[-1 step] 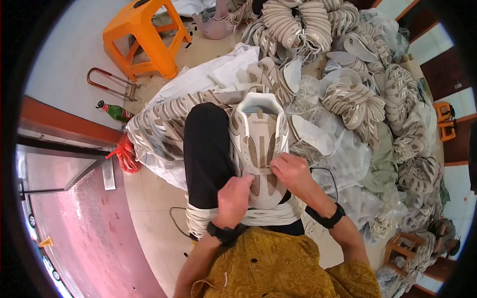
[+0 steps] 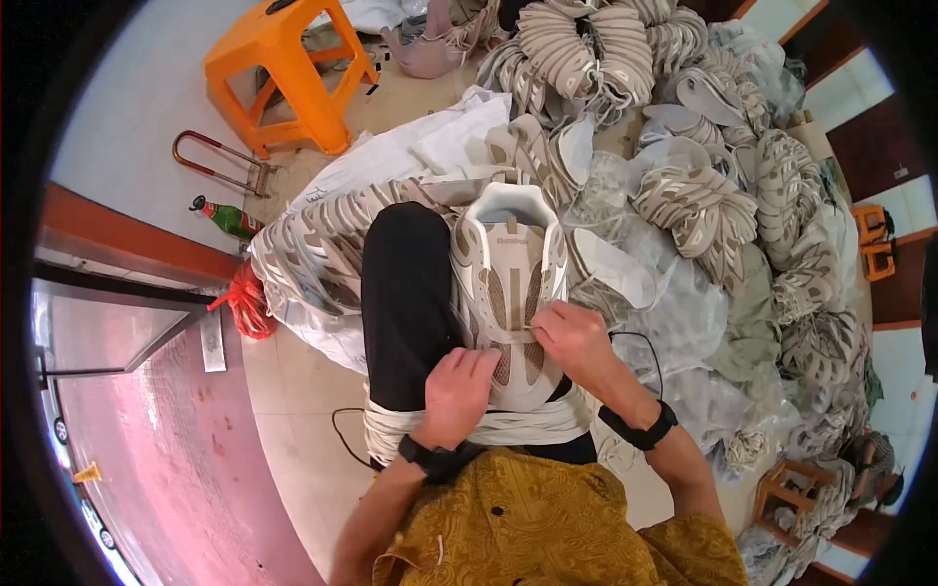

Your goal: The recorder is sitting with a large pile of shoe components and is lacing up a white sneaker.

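A beige and white sneaker upper (image 2: 510, 283) with brown mesh panels rests on my lap, its collar opening facing away from me. A pale shoelace (image 2: 510, 337) crosses the low end of its throat. My right hand (image 2: 572, 340) is closed in a pinch at the right end of that lace, against the upper's side. At the upper's lower left edge, my left hand (image 2: 459, 396) has its fingers bent and drawn together; what they hold is hidden. A bundle of white laces (image 2: 532, 427) lies across my thighs below the shoe.
Strung rows of similar uppers (image 2: 327, 234) lie left of my knee, and more heaps (image 2: 586, 59) fill the far and right floor among clear plastic bags (image 2: 684, 322). An orange stool (image 2: 283, 73), green bottle (image 2: 227, 217) and red bag (image 2: 249, 303) stand at left. Another person (image 2: 870, 464) is at far right.
My left hand and wrist have shifted very slightly left, and the fingers look sharper. My right hand and the sneaker upper stay in place.
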A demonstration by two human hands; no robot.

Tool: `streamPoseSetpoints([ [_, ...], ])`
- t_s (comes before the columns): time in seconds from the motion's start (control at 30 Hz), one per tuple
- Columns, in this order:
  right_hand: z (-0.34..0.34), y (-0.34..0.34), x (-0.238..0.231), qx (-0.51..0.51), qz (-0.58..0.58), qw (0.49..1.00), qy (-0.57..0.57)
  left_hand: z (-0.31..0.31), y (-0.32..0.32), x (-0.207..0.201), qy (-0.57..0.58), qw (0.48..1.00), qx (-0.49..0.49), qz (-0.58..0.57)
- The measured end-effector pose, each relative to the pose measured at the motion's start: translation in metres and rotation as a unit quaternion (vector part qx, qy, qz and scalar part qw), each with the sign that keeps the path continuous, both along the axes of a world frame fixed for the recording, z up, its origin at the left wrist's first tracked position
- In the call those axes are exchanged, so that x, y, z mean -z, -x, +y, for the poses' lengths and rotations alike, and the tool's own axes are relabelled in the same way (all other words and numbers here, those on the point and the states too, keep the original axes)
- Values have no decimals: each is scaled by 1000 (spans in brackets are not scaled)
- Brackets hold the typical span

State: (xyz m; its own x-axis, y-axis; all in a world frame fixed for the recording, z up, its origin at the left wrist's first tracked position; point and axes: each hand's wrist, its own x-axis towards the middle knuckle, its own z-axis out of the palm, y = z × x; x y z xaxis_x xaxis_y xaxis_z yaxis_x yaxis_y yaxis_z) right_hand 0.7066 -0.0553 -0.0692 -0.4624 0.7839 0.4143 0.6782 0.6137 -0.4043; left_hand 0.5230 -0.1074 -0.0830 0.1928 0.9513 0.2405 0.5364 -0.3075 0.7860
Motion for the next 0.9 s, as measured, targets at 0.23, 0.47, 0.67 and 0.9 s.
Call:
streamPoseSetpoints([
  [0.23, -3, 1, -2, 31, -28, 999, 35, 8, 19, -2, -229, 887, 171, 363],
  [0.47, -2, 5, -2, 20, -95, 995, -33, 19, 4, -16, 345, 863, -7, -368],
  [0.67, -1, 13, -3, 51, -93, 994, 6, 21, -14, -2, 293, 700, -107, -643],
  [0.9, 16, 3, -4, 8, 81, 963, 257, 9, -26, 17, 260, 745, -111, -605],
])
